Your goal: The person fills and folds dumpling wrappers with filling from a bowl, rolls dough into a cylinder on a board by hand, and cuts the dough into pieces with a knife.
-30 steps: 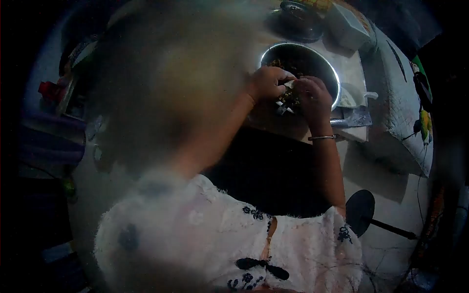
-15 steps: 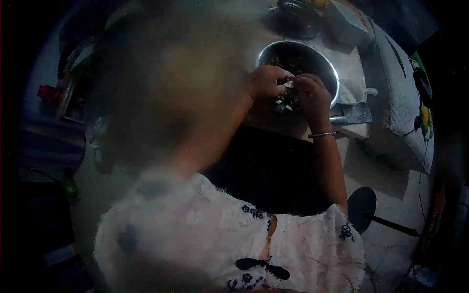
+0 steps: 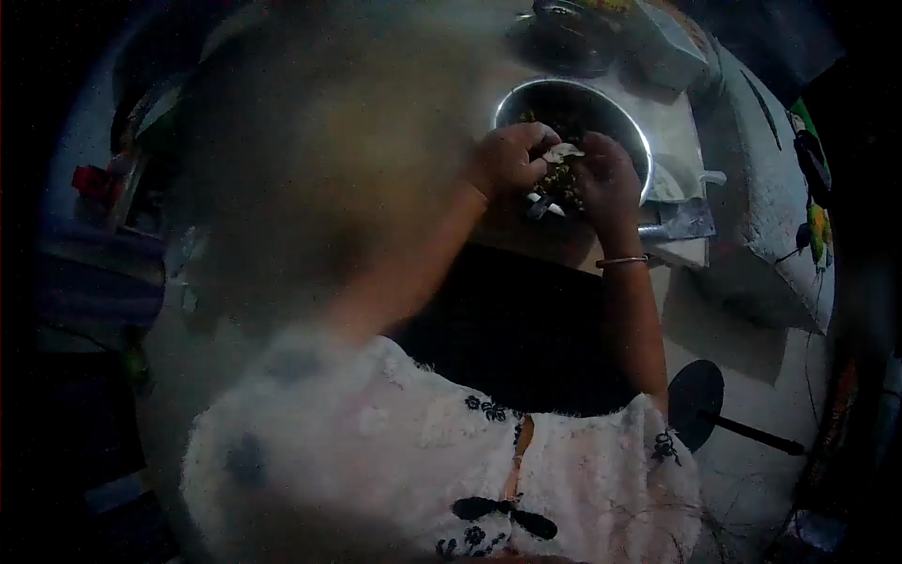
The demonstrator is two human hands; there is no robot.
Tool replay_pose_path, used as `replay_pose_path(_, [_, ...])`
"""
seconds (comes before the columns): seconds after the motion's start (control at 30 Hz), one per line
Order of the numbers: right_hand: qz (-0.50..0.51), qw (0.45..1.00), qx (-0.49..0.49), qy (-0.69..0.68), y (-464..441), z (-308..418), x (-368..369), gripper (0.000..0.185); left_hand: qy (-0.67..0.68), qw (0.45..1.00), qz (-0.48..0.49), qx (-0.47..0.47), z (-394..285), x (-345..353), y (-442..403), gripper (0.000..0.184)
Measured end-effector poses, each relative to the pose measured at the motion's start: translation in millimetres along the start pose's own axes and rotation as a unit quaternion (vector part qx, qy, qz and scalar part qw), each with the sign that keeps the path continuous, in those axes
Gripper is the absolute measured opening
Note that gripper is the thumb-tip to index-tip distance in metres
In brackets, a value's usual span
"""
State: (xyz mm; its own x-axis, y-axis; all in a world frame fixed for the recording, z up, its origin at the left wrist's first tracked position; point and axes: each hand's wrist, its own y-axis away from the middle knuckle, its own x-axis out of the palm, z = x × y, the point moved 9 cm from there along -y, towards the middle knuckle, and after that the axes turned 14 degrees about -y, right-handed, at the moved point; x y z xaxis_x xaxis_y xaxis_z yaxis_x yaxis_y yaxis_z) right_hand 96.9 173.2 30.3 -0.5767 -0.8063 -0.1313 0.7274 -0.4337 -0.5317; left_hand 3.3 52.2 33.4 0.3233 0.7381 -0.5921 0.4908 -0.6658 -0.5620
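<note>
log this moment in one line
left hand: holding white scrap | right hand: close by, contact unclear | bowl: crumbly bits inside

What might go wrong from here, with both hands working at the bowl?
The pale piece is at the fingertips of the left hand, so it might slip or tear and drop into the mix in the bowl.

The right hand's wrist is close to the metal tool and might nudge it.

Dim light and a blurred patch on the left could hide a slip.
</note>
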Motion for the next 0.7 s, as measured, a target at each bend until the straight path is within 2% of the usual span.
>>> replay_pose_path(0.1, [0.023, 0.999, -0.009, 0.021, 0, -1, 3, 0.026, 0.008, 1.0, -0.021, -0.017, 5, 1, 2, 0.021])
replay_pose_path(0.17, [0.022, 0.999, -0.016, 0.029, 1, 3, 3, 0.024, 0.014, 0.999, -0.034, 0.015, 1, -1, 1, 0.021])
replay_pose_path(0.4, [0.006, 0.997, -0.066, 0.029, 2, 9, 0, 0.015, -0.012, 1.0, -0.023, 0.001, 4, 0, 3, 0.027])
replay_pose_path(0.47, [0.0, 0.998, -0.054, 0.041, 3, 8, -2, 0.015, 0.0, 0.998, -0.061, 0.033, -1, -5, 4, 0.027])
replay_pose_path(0.6, [-0.007, 0.998, -0.044, 0.043, 4, 11, -3, 0.012, -0.009, 0.997, -0.055, 0.044, -1, -3, 5, 0.024])
replay_pose_path(0.7, [-0.008, 0.997, -0.046, 0.062, 4, 12, -3, 0.011, -0.075, 0.99, -0.073, 0.096, -10, -6, 4, 0.021])
